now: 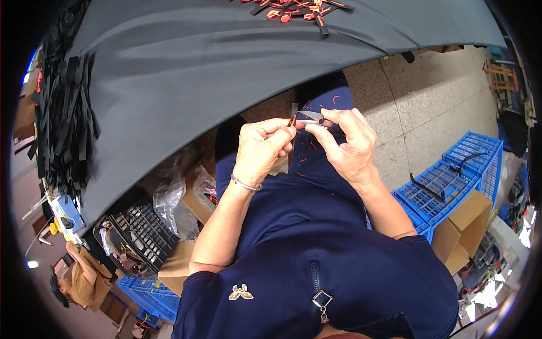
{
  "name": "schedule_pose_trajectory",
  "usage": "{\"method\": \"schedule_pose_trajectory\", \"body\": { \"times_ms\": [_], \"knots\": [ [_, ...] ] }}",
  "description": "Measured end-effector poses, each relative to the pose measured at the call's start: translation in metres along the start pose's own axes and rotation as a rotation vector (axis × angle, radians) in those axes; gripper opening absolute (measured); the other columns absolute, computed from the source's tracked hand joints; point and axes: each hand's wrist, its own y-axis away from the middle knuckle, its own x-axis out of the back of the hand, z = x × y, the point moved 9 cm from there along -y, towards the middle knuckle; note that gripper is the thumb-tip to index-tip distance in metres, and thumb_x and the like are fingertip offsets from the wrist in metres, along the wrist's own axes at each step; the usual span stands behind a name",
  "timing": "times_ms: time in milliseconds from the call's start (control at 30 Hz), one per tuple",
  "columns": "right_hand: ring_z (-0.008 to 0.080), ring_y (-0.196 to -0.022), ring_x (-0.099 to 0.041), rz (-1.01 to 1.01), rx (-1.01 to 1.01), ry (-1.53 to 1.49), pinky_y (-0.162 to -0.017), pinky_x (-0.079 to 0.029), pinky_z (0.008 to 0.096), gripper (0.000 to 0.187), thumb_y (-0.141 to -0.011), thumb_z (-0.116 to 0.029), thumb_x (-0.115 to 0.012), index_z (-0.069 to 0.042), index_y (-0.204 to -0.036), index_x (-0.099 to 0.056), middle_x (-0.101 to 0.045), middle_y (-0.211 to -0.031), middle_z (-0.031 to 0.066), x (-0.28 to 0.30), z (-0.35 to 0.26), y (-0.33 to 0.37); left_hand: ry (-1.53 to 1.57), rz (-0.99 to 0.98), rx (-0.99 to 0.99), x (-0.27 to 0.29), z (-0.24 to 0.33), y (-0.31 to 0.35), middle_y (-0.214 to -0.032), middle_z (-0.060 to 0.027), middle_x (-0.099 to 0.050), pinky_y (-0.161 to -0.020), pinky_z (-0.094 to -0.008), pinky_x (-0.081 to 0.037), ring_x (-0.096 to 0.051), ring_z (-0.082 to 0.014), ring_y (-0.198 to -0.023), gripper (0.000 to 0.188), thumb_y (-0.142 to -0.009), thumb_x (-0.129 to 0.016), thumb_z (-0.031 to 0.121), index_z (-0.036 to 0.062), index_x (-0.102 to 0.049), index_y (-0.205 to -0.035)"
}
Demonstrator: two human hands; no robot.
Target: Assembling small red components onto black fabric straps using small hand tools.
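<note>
My left hand (257, 151) pinches a short black webbing strap (294, 108) with a bit of red on it, holding it upright above my lap. Between the thumb and fingers of my right hand (352, 146) is a small pair of thread snips (309, 116). Their silver blades point left and meet or nearly touch the strap's edge; whether they cut into it I cannot tell. Bits of red thread (303, 160) lie scattered over my dark blue trousers. A pile of black straps with red parts (299, 10) rests on the black-covered table (186, 79), beyond my hands.
Long black strips (70, 118) hang over the table's left end. Blue plastic crates (437, 189) and an open cardboard box (466, 226) stand at my right. A black crate (144, 234) and clear plastic bags (175, 206) are at my left, with another person (84, 274) farther off.
</note>
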Motion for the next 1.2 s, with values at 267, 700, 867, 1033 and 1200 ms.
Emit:
{"method": "schedule_pose_trajectory", "body": {
  "times_ms": [267, 700, 867, 1033, 1200],
  "knots": [
    [0.0204, -0.058, -0.055, -0.017, 0.148, 0.091, -0.052, -0.045, 0.0296, 0.03, -0.066, -0.019, -0.081, -0.003, -0.087, -0.065, -0.063, -0.073, 0.0055, -0.005, -0.01, 0.001, -0.005, -0.023, 0.028, -0.003, -0.003, 0.001, -0.06, 0.0038, -0.055, -0.049, -0.0174, -0.037, -0.045, -0.002, -0.053, 0.015, -0.083, -0.062, 0.011, 0.0011, -0.071, -0.09],
    [0.0203, -0.057, -0.054, -0.026, 0.178, 0.115, -0.05, -0.044, 0.0283, 0.028, -0.067, -0.02, -0.079, -0.006, -0.085, -0.064, -0.061, -0.071, 0.0033, -0.011, -0.01, 0.002, 0.001, -0.064, 0.043, -0.006, -0.01, -0.002, -0.06, 0.0044, -0.054, -0.049, -0.0176, -0.035, -0.044, -0.0017, -0.052, 0.013, -0.083, -0.061, 0.009, 0.0005, -0.071, -0.088],
    [0.011, -0.063, -0.056, -0.186, -0.281, -0.358, -0.056, -0.045, 0.0234, 0.021, -0.076, -0.013, -0.076, -0.003, -0.089, -0.062, -0.064, -0.076, 0.0032, -0.029, 0.024, 0.008, -0.133, -0.048, -0.035, -0.008, -0.002, -0.003, -0.063, 0.0056, -0.055, -0.05, -0.017, -0.034, -0.043, 0.0001, -0.054, 0.014, -0.081, -0.062, 0.006, -0.0015, -0.07, -0.089],
    [0.0039, -0.07, -0.055, -0.29, -0.79, -0.978, -0.062, -0.045, 0.0187, 0.016, -0.084, -0.01, -0.07, -0.003, -0.095, -0.06, -0.063, -0.08, 0.0022, -0.052, 0.049, 0.034, -0.438, 0.062, -0.308, -0.019, 0.034, 0.009, -0.06, -0.0024, -0.059, -0.049, -0.0209, -0.041, -0.05, -0.0034, -0.052, 0.014, -0.076, -0.065, 0.006, -0.0029, -0.069, -0.085],
    [0.0038, -0.068, -0.053, -0.276, -0.838, -1.122, -0.056, -0.042, 0.0182, 0.017, -0.084, -0.01, -0.071, -0.003, -0.095, -0.06, -0.061, -0.078, -0.0006, -0.051, 0.046, 0.044, -0.535, 0.069, -0.507, -0.027, 0.054, 0.021, -0.061, -0.0076, -0.061, -0.05, -0.0233, -0.045, -0.054, -0.0073, -0.051, 0.016, -0.074, -0.065, 0.006, -0.002, -0.07, -0.087]
  ]
}}
